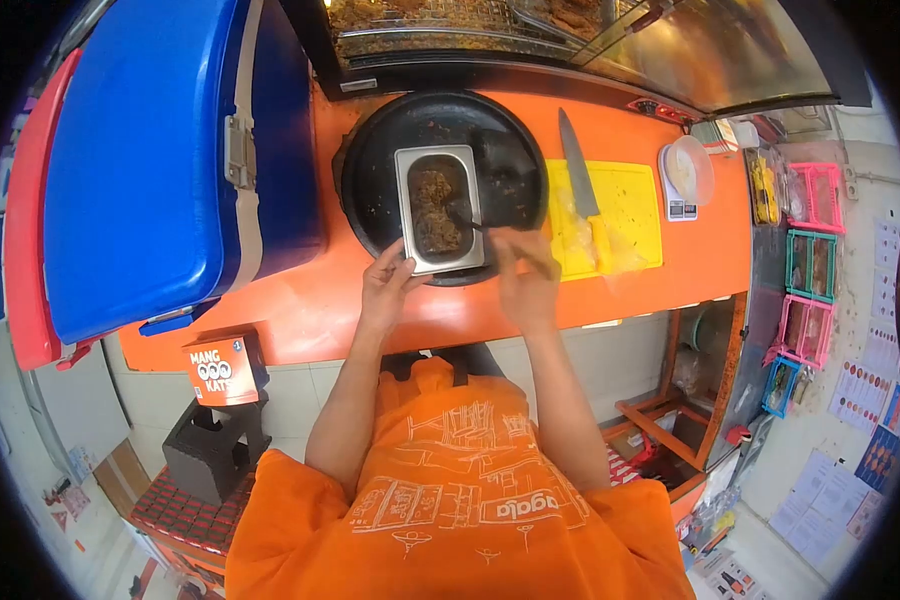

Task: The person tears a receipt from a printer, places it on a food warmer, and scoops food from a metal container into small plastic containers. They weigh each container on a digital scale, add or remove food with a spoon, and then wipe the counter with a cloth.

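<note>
A rectangular steel food pan (pixel 475 190) with dark brown, minced-looking food (pixel 435 215) in it rests over a round black tray (pixel 375 150). My left hand (pixel 383 285) grips the pan's near left corner, thumb at the rim. Across the pan's right rim lies a dark, thin-handled utensil (pixel 465 218), perhaps a spoon; its working end is hidden in the food. My right hand (pixel 525 275), a little blurred, has its fingertips closed at the outer end of that handle.
Right of the tray, a large knife (pixel 578 170) lies on a yellow cutting board (pixel 635 200) with clear plastic. A kitchen scale (pixel 682 208) carries a translucent bowl (pixel 698 165). A blue cooler (pixel 150 150) stands left; a glass food display case (pixel 470 30) is behind.
</note>
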A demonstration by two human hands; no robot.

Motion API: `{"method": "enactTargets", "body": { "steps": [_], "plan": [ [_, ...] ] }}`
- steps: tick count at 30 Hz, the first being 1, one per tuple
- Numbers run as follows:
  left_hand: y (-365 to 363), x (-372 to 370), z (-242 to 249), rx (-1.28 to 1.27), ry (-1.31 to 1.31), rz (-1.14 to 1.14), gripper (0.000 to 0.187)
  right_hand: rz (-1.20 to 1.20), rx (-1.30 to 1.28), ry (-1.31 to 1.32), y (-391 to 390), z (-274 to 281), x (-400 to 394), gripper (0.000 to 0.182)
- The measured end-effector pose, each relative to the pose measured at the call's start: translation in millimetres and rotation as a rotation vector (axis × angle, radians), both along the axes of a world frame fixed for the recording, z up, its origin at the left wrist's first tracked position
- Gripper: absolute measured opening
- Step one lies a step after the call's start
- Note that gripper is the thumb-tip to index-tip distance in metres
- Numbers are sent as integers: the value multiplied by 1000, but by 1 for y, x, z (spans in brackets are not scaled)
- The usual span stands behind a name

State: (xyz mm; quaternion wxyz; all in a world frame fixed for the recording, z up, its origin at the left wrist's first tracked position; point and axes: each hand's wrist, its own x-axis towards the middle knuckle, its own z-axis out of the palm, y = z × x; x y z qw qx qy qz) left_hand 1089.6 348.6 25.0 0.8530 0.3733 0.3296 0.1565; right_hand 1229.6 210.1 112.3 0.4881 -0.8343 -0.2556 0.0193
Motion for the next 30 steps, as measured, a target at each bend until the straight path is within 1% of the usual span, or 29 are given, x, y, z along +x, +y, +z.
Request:
{"method": "enactTargets", "body": {
  "steps": [2,3,4,6,7,8,9,10,12,13,14,15,16,17,20,22,23,25,26,28,29,30],
  "plan": [
    [-1,6,19,-7,-11,18,39,350,-76,-273,7,5,5,15],
    [-1,8,21,7,-7,22,39,416,-143,-332,12,9,3,21],
    [-2,8,22,19,-4,25,39,416,-146,-328,16,16,0,21],
    [-3,8,12,29,-24,18,39,442,-405,-235,22,25,-4,15],
    [-4,7,8,45,-46,14,39,448,-408,-237,17,9,-2,15],
    [-4,7,9,44,-48,22,39,337,-268,-129,9,-21,1,12],
    [-5,6,12,41,-53,24,39,226,-128,-20,4,-36,4,11],
    [-4,5,13,38,-57,25,39,233,-127,-20,3,-34,7,11],
    [-2,1,12,67,-53,13,39,16,26,443,-4,-28,16,19],
    [-2,1,11,96,-50,-6,39,6,83,454,-5,-30,19,23],
    [-2,0,10,96,-53,-4,39,8,82,451,-8,-31,21,23],
    [-2,-1,10,96,-54,-12,39,-24,134,495,-13,-32,21,23],
    [-1,-2,9,96,-54,-23,40,-57,186,539,-13,-25,19,23],
    [-1,-3,7,96,-53,-23,40,-57,186,540,-12,-19,18,23],
    [-1,-2,5,75,-47,-17,40,-73,171,510,-11,-14,17,23],
    [-2,-2,6,56,-51,-10,39,-34,117,394,-12,-18,17,21],
    [-1,-2,7,56,-51,-11,39,-35,118,394,-10,-18,16,21],
    [-2,-2,8,45,-15,-2,39,305,-130,-23,-5,-19,9,18],
    [-3,-3,6,43,-16,-6,39,300,-132,-23,2,-14,4,18],
    [-2,-3,5,55,-45,-6,39,446,-326,-93,16,-2,-3,16],
    [-2,-3,6,56,-48,0,39,368,-230,-136,13,-22,-1,17],
    [-2,-3,8,54,-59,-4,39,376,-228,-137,9,-28,2,17]
  ]
}}
